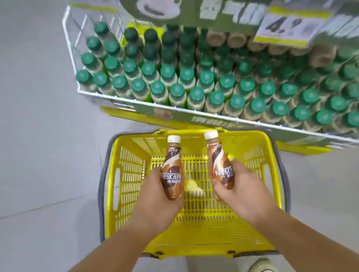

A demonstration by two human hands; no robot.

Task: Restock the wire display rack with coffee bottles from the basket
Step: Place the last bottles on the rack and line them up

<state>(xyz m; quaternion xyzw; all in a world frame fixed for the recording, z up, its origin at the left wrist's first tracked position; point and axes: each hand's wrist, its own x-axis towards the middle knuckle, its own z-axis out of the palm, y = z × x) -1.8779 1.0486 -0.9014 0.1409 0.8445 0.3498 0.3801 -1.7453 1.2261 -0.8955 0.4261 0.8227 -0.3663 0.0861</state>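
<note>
Left hand (156,195) curled round the lower body of the first coffee bottle (171,175), right hand (239,185) likewise round the second coffee bottle (220,164); both near upright, white caps up, held over the yellow basket (121,183) on the floor, short of the wire rack (71,58). Rack looks tightly packed with green-capped bottles (177,91); brown-capped bottles (216,37) sit far back under the sign (202,2). Risk, judged: no hand is free to clear a slot, so reaching over the front rows could topple neighbours, and the low grip may let a bottle tip.
</note>
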